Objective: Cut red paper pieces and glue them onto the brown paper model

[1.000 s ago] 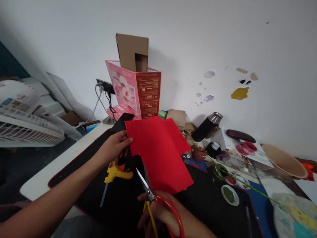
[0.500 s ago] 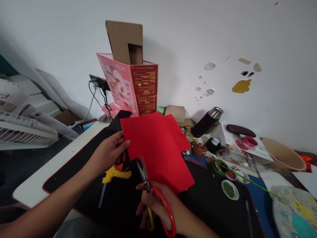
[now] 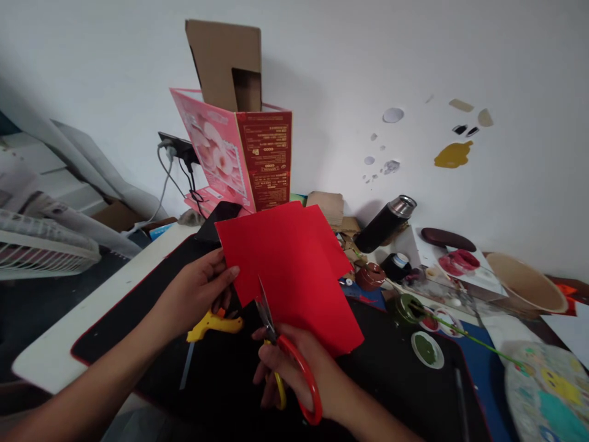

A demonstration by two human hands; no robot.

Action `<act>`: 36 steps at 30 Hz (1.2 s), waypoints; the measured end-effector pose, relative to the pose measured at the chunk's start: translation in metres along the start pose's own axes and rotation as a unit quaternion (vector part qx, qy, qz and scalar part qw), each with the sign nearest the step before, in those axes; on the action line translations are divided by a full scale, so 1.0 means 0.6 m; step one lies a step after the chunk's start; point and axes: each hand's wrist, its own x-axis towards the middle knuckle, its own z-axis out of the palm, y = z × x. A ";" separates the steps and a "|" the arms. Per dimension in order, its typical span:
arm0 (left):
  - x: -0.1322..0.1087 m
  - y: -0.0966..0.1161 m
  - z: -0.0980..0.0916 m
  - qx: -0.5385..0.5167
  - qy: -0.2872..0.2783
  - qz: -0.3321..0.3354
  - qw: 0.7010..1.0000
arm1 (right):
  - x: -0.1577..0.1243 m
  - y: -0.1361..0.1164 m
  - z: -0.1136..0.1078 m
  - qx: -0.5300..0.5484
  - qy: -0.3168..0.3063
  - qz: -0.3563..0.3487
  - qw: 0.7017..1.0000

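Observation:
My left hand (image 3: 196, 294) pinches the left edge of a sheet of red paper (image 3: 294, 264) and holds it up over a black mat (image 3: 216, 374). My right hand (image 3: 294, 371) grips scissors (image 3: 276, 344) with one red and one yellow handle. Their blades are nearly closed, and the tips meet the lower edge of the paper. A yellow glue gun (image 3: 214, 322) lies on the mat under my left hand.
A pink and red carton (image 3: 243, 153) with a cardboard box (image 3: 227, 64) stands at the wall. To the right are a black flask (image 3: 384, 224), small paint pots (image 3: 426, 350), a tan bowl (image 3: 524, 288) and a painted palette (image 3: 547, 393). A white fan grille (image 3: 41, 252) is at the left.
The scissors have moved up to the paper's lower edge and their blades have closed from wide open. The paper and my left hand stayed about where they were.

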 end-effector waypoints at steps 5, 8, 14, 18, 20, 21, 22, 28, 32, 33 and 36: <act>-0.003 0.005 -0.001 0.007 -0.008 -0.008 1.000 | 0.005 -0.001 -0.001 -0.022 0.014 0.017 1.000; -0.003 0.006 -0.002 0.010 -0.004 -0.012 1.000 | 0.007 -0.003 -0.001 -0.027 0.016 0.022 0.999; -0.001 0.003 0.001 0.008 0.013 -0.009 1.000 | 0.008 0.002 -0.004 -0.050 0.039 0.016 0.998; -0.001 0.006 0.007 0.002 0.022 -0.003 1.000 | 0.006 -0.001 -0.008 -0.063 0.047 0.022 0.997; -0.002 0.010 0.009 0.007 0.024 -0.004 1.000 | 0.006 -0.002 -0.010 -0.066 0.047 0.021 0.996; -0.002 0.011 0.010 0.011 0.024 -0.004 1.000 | 0.006 -0.002 -0.010 -0.069 0.048 0.018 0.996; -0.003 0.014 0.011 0.013 0.024 -0.005 1.000 | 0.007 -0.002 -0.011 -0.074 0.048 0.016 0.996; -0.009 0.028 0.013 0.019 0.015 0.002 1.000 | 0.010 0.003 -0.014 -0.107 0.061 0.014 0.992; -0.012 0.033 0.012 0.028 0.004 0.024 0.999 | 0.010 0.005 -0.014 -0.110 0.065 0.014 0.992; -0.012 0.032 0.011 0.028 0.001 0.027 0.999 | 0.010 0.004 -0.014 -0.112 0.064 0.011 0.992; -0.010 0.027 0.009 0.023 -0.002 0.029 0.999 | 0.011 0.000 -0.014 -0.122 0.069 0.006 0.990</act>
